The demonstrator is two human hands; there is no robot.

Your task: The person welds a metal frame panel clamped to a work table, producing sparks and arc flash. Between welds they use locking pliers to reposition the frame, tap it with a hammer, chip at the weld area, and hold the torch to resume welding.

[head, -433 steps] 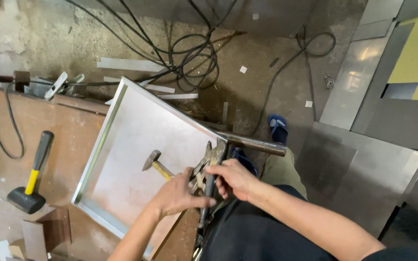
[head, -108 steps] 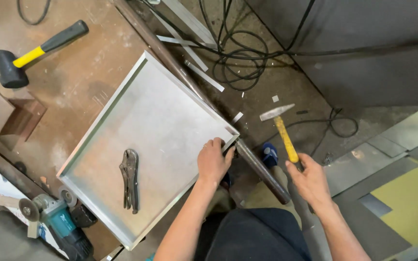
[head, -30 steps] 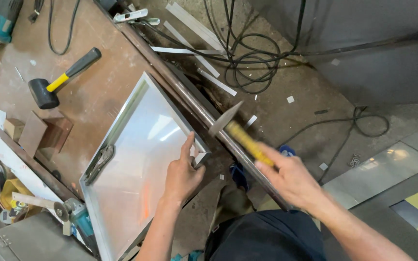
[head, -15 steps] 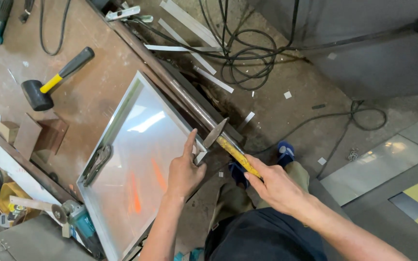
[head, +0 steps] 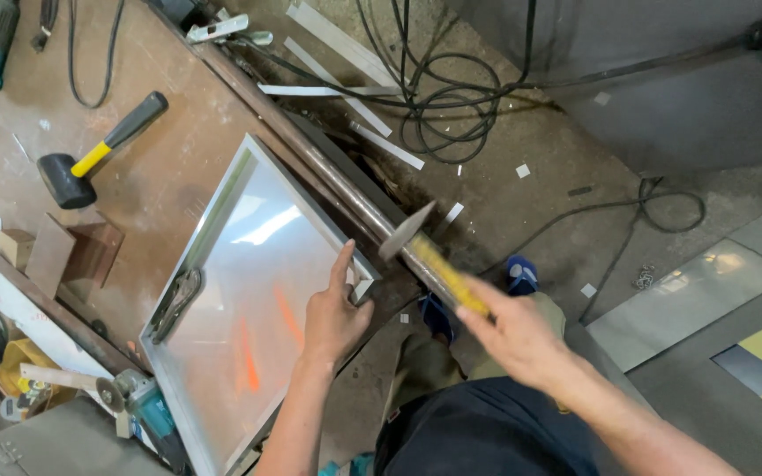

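At the near edge of the brown bench (head: 160,189), my left hand (head: 335,310) presses flat on the corner of a shallow sheet-metal tray (head: 249,300), index finger extended along its raised rim. My right hand (head: 515,335) is closed around the yellow handle of a hammer (head: 434,260); the hammer's metal head is raised just above and beside that same tray corner, blurred in the frame. The tray lies tilted across the bench, its corner close against a steel pipe (head: 328,172) that runs along the bench edge. Inside the tray, near its left rim, lie locking pliers (head: 176,301), well apart from my left hand. A black rubber mallet (head: 99,154) with a yellow-banded handle rests on the bench, away from the tray. Wooden blocks (head: 72,251) sit between mallet and tray. An angle grinder (head: 138,405) lies at the lower left tray corner. On the floor (head: 531,123) beyond the pipe lie coiled black cables (head: 438,97) and flat metal strips (head: 346,84).
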